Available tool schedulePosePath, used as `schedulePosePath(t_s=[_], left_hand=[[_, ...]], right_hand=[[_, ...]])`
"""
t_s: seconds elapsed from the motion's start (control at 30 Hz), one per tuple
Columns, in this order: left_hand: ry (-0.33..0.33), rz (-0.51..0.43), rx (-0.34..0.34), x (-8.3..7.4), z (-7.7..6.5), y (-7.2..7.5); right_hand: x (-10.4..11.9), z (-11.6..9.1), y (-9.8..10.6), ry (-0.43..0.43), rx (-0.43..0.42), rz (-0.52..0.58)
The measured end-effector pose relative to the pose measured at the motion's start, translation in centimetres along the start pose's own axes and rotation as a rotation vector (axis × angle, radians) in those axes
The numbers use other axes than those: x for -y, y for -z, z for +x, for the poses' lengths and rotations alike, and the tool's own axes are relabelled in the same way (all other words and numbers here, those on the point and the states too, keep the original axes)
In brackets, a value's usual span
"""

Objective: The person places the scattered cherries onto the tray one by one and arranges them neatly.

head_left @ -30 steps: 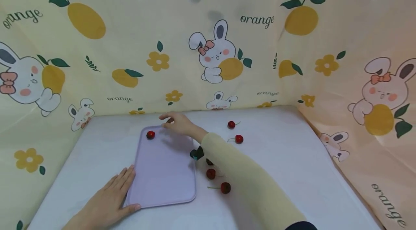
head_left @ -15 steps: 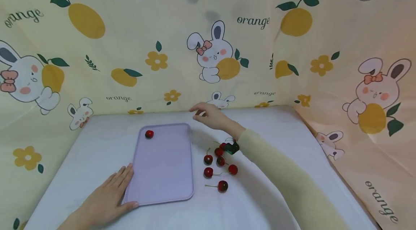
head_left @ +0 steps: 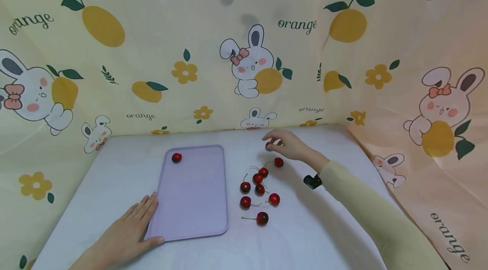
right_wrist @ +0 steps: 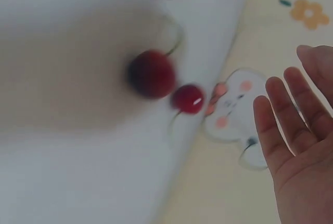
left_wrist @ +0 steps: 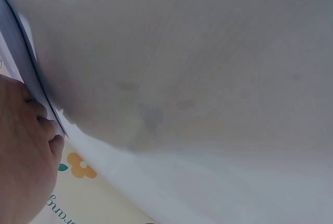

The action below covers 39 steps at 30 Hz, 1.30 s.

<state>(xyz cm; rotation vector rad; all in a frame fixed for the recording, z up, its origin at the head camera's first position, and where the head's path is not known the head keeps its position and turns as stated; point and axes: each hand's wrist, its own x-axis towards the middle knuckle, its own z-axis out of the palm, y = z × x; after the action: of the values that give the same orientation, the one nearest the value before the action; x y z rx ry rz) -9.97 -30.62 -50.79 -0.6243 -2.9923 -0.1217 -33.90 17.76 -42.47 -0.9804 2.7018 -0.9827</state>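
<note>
My left hand (head_left: 123, 232) lies with straight fingers along the left edge of a lilac tray (head_left: 194, 202), thumb at its near corner. In the left wrist view that hand (left_wrist: 26, 156) meets the tray's rim (left_wrist: 25, 52). One red cherry (head_left: 176, 158) sits in the tray's far left corner. My right hand (head_left: 289, 145) hovers at the far side of the table, its fingers partly covering a cherry (head_left: 268, 146). In the right wrist view the hand's fingers (right_wrist: 268, 125) are loosely extended with nothing in them, and a cherry (right_wrist: 188, 99) lies apart from them.
Several stemmed cherries lie scattered right of the tray, from one cherry (head_left: 278, 162) near the right hand to another cherry (head_left: 262, 218) nearest the front. A patterned cloth (head_left: 183, 28) rises behind the white table (head_left: 324, 219). A dark wrist camera (head_left: 312, 181) hangs under the right wrist.
My right hand has moved rightward from above the tray's far edge to over the farthest cherry. The left hand has stayed on the tray's edge, and the cherry in the tray has not moved.
</note>
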Motion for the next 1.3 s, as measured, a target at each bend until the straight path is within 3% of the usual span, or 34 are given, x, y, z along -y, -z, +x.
schedulePosePath(t_s=[0.2, 0.4, 0.57, 0.9, 1.3], left_hand=[[0.021, -0.016, 0.032, 0.0, 0.0, -0.1], [0.004, -0.004, 0.011, 0.1, 0.0, -0.1], [0.001, -0.005, 0.019, 0.3, 0.1, 0.0], [0.009, -0.017, 0.029, 0.2, 0.0, -0.2], [-0.007, 0.0, 0.008, 0.1, 0.0, 0.0]], right_hand=[[-2.8, -2.1, 0.0, -0.06, 0.012, 0.007], [-4.6, -3.4, -0.5, -0.105, 0.06, 0.035], [-5.5, -3.8, -1.0, -0.095, 0.093, 0.084], [-6.3, -3.8, -2.3, -0.162, 0.135, 0.051], [-6.2, -3.6, -2.5, -0.17, 0.137, 0.062]])
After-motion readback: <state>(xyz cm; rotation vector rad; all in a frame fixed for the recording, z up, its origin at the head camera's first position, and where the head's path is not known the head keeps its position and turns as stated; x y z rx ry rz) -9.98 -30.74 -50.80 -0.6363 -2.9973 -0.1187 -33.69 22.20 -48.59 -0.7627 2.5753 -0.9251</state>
